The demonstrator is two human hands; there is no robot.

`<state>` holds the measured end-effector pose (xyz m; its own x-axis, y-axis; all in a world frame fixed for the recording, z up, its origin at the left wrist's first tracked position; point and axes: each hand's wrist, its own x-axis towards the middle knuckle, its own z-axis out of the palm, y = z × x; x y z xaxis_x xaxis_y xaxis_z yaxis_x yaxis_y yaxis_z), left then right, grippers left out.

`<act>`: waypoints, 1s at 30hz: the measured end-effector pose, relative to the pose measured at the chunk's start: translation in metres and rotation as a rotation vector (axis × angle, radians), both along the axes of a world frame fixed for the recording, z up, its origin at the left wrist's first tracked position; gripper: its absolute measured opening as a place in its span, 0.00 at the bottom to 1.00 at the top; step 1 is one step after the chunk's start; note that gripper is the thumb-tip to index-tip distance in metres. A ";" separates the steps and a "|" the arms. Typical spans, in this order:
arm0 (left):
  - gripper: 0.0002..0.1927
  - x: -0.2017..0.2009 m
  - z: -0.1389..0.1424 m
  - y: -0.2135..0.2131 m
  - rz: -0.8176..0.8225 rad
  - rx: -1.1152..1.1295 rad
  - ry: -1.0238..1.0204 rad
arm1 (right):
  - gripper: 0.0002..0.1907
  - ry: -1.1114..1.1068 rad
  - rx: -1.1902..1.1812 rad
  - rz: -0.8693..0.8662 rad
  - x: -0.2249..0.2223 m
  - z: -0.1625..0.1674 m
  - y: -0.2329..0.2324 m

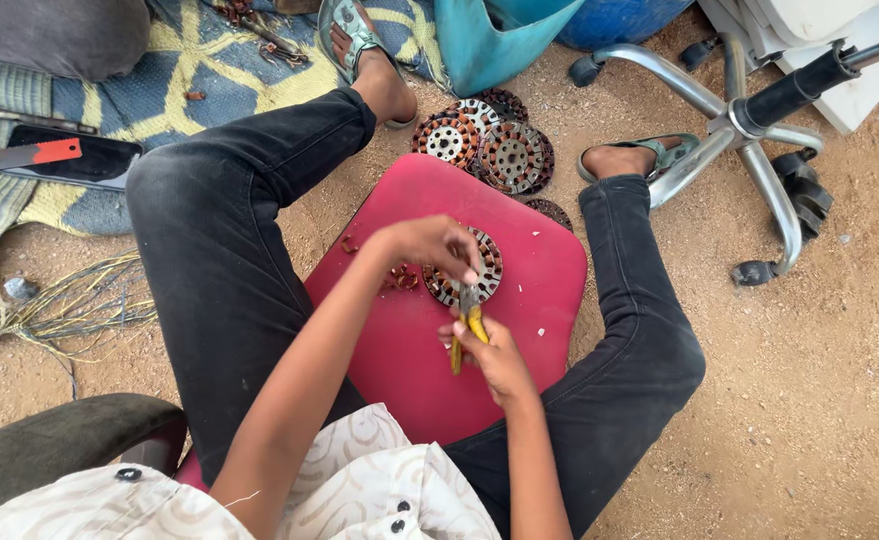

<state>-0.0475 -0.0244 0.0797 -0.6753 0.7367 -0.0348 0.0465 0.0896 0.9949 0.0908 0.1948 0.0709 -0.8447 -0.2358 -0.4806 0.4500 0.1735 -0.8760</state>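
A round motor stator (pixel 479 272) with copper windings lies on a red seat cushion (pixel 529 270) between my legs. My left hand (pixel 429 245) rests on top of the stator and presses it down. My right hand (pixel 494 355) grips yellow-handled pliers (pixel 467 325), whose jaws touch the stator's near edge. Small bits of copper wire (pixel 399 278) lie on the cushion beside my left hand.
Several more stators (pixel 489 150) are piled on the sandy ground beyond the cushion. A chrome chair base (pixel 749 130) stands at the right. A blue and yellow mat (pixel 189 70) with a phone (pixel 69 155) and blade lies at the left, loose wires (pixel 69 305) below it.
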 end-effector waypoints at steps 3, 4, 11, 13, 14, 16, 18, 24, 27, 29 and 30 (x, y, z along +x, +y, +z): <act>0.14 0.004 0.016 -0.025 0.131 -0.435 0.151 | 0.17 -0.122 0.106 0.140 0.003 0.006 0.009; 0.14 0.006 0.022 -0.030 0.171 -0.643 0.220 | 0.17 -0.149 0.151 0.180 0.005 0.005 0.011; 0.20 0.020 0.037 -0.024 0.159 -1.109 0.041 | 0.15 -0.320 0.301 0.027 0.000 -0.019 0.007; 0.25 0.017 0.033 -0.022 0.212 -1.158 0.193 | 0.15 -0.311 0.316 0.020 -0.002 -0.024 0.007; 0.30 0.016 0.031 -0.020 0.234 -1.106 0.266 | 0.15 -0.291 0.337 0.013 -0.002 -0.026 0.008; 0.41 0.016 0.023 -0.015 0.285 -1.006 0.398 | 0.15 -0.255 0.376 0.011 -0.001 -0.034 0.007; 0.55 0.014 0.015 -0.003 0.224 -1.029 0.485 | 0.13 -0.260 0.414 0.008 0.000 -0.044 0.008; 0.78 0.023 -0.020 0.030 0.205 -0.974 0.872 | 0.13 -0.114 0.430 0.015 -0.001 -0.065 0.020; 0.76 0.024 -0.034 0.029 0.251 -0.882 1.006 | 0.15 0.125 0.598 -0.015 -0.003 -0.062 0.017; 0.74 0.023 -0.039 0.022 0.261 -0.814 1.059 | 0.16 0.213 0.719 -0.002 -0.003 -0.053 0.012; 0.74 0.020 -0.039 0.020 0.257 -0.778 1.079 | 0.15 0.205 0.753 0.007 -0.002 -0.047 0.010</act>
